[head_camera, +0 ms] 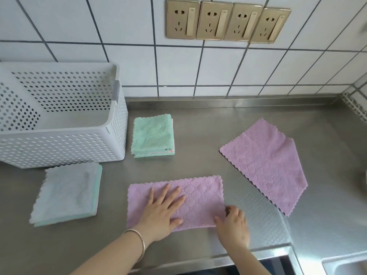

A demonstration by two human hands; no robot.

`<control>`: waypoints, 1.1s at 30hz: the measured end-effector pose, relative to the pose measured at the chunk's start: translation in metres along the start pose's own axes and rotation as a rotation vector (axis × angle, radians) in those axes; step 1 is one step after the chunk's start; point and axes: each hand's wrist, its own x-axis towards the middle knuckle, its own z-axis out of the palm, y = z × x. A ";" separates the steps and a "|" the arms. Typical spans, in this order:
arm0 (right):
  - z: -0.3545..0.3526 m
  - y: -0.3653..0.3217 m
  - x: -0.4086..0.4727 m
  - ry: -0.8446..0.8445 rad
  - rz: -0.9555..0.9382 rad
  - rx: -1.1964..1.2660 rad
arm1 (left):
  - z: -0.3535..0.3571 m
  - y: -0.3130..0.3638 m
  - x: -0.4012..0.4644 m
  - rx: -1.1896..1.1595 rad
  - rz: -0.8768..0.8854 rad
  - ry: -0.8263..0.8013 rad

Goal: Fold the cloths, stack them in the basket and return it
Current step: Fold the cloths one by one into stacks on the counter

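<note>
Steel counter [198,120], white perforated basket [59,147] holding nothing visible

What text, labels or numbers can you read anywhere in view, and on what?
None can be read.
Wall sockets: small marks at the tops of the switch rockers, too small and blurred to read.
Basket, purple cloth under both hands, the other cloths: no printing shows.

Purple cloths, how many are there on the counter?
2: one purple cloth, folded in half, lies under both hands; the other purple cloth lies spread out to its right. More might hide inside the stacks.
</note>
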 end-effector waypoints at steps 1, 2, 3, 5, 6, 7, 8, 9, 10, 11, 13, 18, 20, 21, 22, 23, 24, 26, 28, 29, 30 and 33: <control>-0.001 -0.001 0.000 -0.007 0.023 -0.032 | 0.000 0.000 -0.001 -0.011 0.003 -0.012; -0.002 -0.002 0.000 -0.016 0.044 -0.053 | 0.000 -0.001 -0.001 -0.016 0.015 -0.019; -0.003 -0.003 0.000 -0.036 0.067 -0.070 | -0.004 0.000 -0.001 -0.013 0.024 -0.044; -0.004 -0.004 0.003 -0.100 0.109 -0.073 | 0.000 0.000 0.000 -0.013 0.011 -0.101; -0.005 -0.004 0.005 -0.131 0.128 -0.059 | -0.003 0.001 0.000 -0.036 0.017 -0.111; -0.006 -0.004 0.006 -0.160 0.145 -0.027 | -0.006 0.000 0.000 -0.053 0.011 -0.114; -0.008 -0.006 0.006 -0.174 0.147 0.014 | -0.007 0.000 0.002 -0.087 0.006 -0.060; -0.009 -0.007 0.004 -0.161 0.134 0.066 | -0.011 0.003 0.005 -0.107 0.003 -0.031; -0.010 -0.009 0.002 -0.115 0.108 0.127 | -0.014 0.006 0.006 -0.177 -0.012 -0.044; -0.011 -0.013 -0.001 -0.043 0.068 0.203 | -0.024 0.010 0.004 -0.269 -0.053 -0.077; -0.015 -0.025 -0.014 0.115 -0.059 0.334 | -0.039 0.016 0.003 -0.594 -0.134 -0.028; -0.007 -0.073 -0.054 0.365 -0.634 0.382 | -0.078 0.008 -0.012 -1.897 -0.397 0.015; 0.007 -0.088 -0.066 0.336 -0.853 0.301 | -0.085 0.002 -0.020 -1.995 -0.477 0.114; 0.013 -0.095 -0.070 0.321 -0.945 0.280 | -0.082 -0.004 -0.024 -1.934 -0.530 0.155; 0.019 -0.099 -0.074 0.307 -1.021 0.275 | -0.080 -0.008 -0.028 -1.874 -0.590 0.196; 0.025 -0.102 -0.076 0.293 -1.073 0.278 | -0.073 -0.014 -0.029 -1.808 -0.622 0.226; 0.031 -0.103 -0.077 0.286 -1.101 0.275 | -0.068 -0.019 -0.034 -1.742 -0.649 0.257; 0.041 -0.100 -0.074 0.269 -1.095 0.209 | -0.057 -0.029 -0.039 -1.525 -0.682 0.275; 0.049 -0.095 -0.069 0.217 -1.063 0.082 | -0.040 -0.037 -0.043 -1.359 -0.749 0.298; 0.053 -0.093 -0.066 0.179 -1.046 0.011 | -0.034 -0.041 -0.044 -1.321 -0.778 0.291; 0.058 -0.090 -0.064 0.149 -1.029 -0.055 | -0.029 -0.044 -0.045 -1.290 -0.801 0.284; 0.071 -0.083 -0.057 0.099 -0.965 -0.196 | -0.011 -0.052 -0.043 -1.241 -0.816 0.260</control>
